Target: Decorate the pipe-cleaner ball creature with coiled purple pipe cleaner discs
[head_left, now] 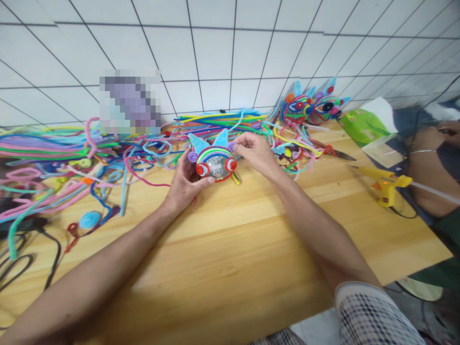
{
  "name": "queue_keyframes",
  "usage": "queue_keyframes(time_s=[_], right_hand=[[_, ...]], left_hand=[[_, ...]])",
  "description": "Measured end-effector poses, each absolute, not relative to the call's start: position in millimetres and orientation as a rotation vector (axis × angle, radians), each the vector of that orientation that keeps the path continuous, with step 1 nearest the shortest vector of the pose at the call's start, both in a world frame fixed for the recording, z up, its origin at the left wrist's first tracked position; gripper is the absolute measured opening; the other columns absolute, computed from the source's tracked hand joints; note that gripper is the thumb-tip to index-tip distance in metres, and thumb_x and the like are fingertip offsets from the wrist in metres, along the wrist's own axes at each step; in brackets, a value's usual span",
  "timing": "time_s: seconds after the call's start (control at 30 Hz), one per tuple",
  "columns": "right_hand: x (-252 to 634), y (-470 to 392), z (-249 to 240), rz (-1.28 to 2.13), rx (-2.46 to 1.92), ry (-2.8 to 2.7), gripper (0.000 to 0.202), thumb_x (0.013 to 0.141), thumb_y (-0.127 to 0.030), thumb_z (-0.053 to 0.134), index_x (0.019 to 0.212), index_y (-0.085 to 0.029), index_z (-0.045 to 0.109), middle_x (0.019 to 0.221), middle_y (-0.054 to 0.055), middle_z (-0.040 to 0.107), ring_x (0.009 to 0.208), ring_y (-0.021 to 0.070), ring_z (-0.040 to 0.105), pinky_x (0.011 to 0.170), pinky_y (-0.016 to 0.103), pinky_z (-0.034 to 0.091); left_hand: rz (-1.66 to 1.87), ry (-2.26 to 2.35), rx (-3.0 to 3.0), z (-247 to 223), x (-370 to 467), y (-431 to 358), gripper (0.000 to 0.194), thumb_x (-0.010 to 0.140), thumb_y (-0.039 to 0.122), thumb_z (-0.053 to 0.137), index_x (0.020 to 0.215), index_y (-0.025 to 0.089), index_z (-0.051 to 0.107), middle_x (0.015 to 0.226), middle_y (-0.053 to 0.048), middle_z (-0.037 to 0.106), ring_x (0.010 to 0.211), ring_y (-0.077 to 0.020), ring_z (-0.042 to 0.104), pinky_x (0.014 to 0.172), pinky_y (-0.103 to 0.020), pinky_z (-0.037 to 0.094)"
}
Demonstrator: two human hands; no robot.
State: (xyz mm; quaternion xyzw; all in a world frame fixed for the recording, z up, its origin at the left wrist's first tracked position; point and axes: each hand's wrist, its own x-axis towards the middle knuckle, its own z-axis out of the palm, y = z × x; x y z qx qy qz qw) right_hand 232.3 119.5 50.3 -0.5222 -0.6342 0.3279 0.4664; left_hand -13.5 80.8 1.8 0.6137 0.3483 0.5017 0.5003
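Observation:
My left hand (182, 186) is wrapped round the left side of a pipe-cleaner animal head (217, 167), its thumb along the lower edge. The head has a clear, shiny front, rainbow arcs across the brow, two light-blue pointed ears and red-and-white coils at both sides. A purple coil (192, 157) sits at its left, beside my left fingers. At the opposite side, my right hand (257, 151) pinches another purple coil (231, 146) against or close to the head; whether it is attached, I cannot tell.
Pipe cleaners (219, 120) lie heaped along the tiled wall. Two similar finished-looking heads (296, 109) stand at the back right. Scissors (336, 152) and a yellow glue gun (386, 184) lie on the right. A black cable (57, 249) runs at the left. Another person's arm (427, 167) shows at the far right.

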Motion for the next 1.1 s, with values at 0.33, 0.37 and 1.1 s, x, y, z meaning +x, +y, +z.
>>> queue_keyframes(time_s=[0.33, 0.37, 1.1], right_hand=[[231.8, 119.3, 49.4, 0.835, -1.260, -1.556, 0.013, 0.086, -0.035, 0.076, 0.084, -0.022, 0.073, 0.079, 0.001, 0.077, 0.073, 0.0183, 0.068, 0.069, 0.032, 0.051], [231.7, 119.3, 49.3, 0.836, -1.258, -1.556, 0.013, 0.086, -0.035, 0.076, 0.084, -0.022, 0.073, 0.079, 0.001, 0.077, 0.072, 0.0182, 0.068, 0.069, 0.032, 0.051], [231.9, 120.5, 47.1, 0.804, -1.265, -1.581, 0.011, 0.086, -0.032, 0.073, 0.084, -0.021, 0.074, 0.078, 0.001, 0.076, 0.071, 0.0171, 0.066, 0.068, 0.031, 0.050]], left_hand=[[1.221, 0.843, 1.470, 1.6, -13.3, 80.6, 0.115, 0.069, 0.056, 0.100, 0.163, 0.033, 0.039, 0.170, -0.016, 0.048, 0.154, -0.0369, 0.053, 0.126, -0.052, 0.050], [1.222, 0.844, 1.469, 1.3, -13.5, 80.7, 0.115, 0.068, 0.056, 0.101, 0.163, 0.032, 0.039, 0.170, -0.016, 0.049, 0.154, -0.0369, 0.053, 0.125, -0.052, 0.050], [1.229, 0.784, 1.510, -5.2, -16.5, 84.5, 0.111, 0.071, 0.052, 0.101, 0.162, 0.033, 0.040, 0.171, -0.015, 0.048, 0.156, -0.0363, 0.051, 0.127, -0.053, 0.048]])
